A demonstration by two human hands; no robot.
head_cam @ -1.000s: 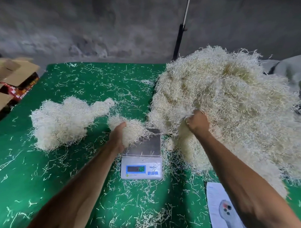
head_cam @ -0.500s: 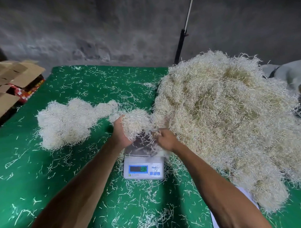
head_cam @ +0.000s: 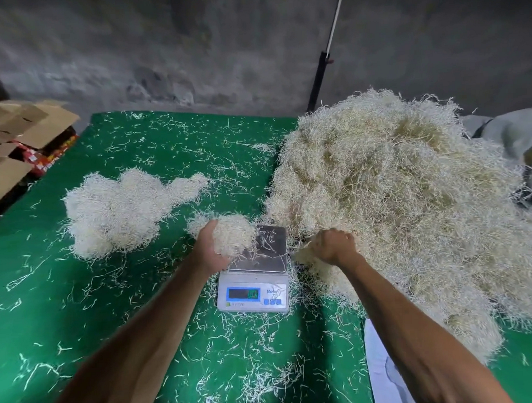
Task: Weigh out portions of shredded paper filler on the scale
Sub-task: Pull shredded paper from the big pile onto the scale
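Fingers of the left hand [head_cam: 210, 248] curl round a clump [head_cam: 226, 233] of filler held at the scale's left edge; those of the right hand [head_cam: 332, 245] are bunched, pinching shreds at the foot of the big pile [head_cam: 410, 211]. Between them the scale [head_cam: 254, 280] carries only stray strands on its pan. One weighed heap [head_cam: 117, 209], it seems, lies to the left on the green table [head_cam: 51, 299], while most filler remains unsorted. A blue word beside the display is too blurred to read, as are the digits.
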